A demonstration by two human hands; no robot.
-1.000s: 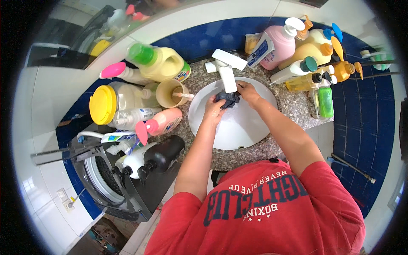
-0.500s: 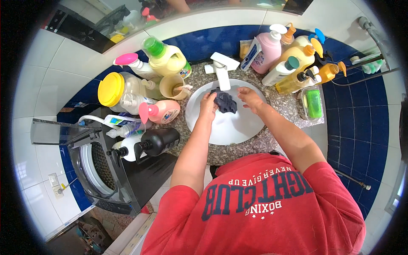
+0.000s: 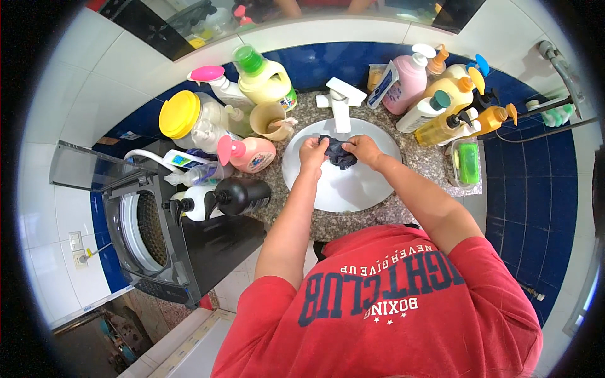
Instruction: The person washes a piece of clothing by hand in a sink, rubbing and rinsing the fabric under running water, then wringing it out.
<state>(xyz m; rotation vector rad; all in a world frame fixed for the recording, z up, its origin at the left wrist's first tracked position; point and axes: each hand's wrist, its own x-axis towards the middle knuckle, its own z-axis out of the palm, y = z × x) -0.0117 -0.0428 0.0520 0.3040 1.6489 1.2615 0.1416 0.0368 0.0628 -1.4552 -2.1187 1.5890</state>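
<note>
A small dark, crumpled cloth hangs between my hands over the white sink basin. My left hand pinches its left edge. On the other side my right hand grips the upper right edge, fingers closed. The cloth looks wet and bunched; its exact kind cannot be made out. Just beyond it stands the white faucet, its spout pointing toward me above the basin. No running water shows.
Left of the basin crowd a beige cup, a pink pump bottle, a black pump bottle and a yellow-lidded jar. Several pump bottles and a green soap line the right side. An open washing machine stands at left.
My right hand, open and apart from the cloth before, has come in and closed on its right edge. My left hand keeps its hold. The view has shifted slightly.
</note>
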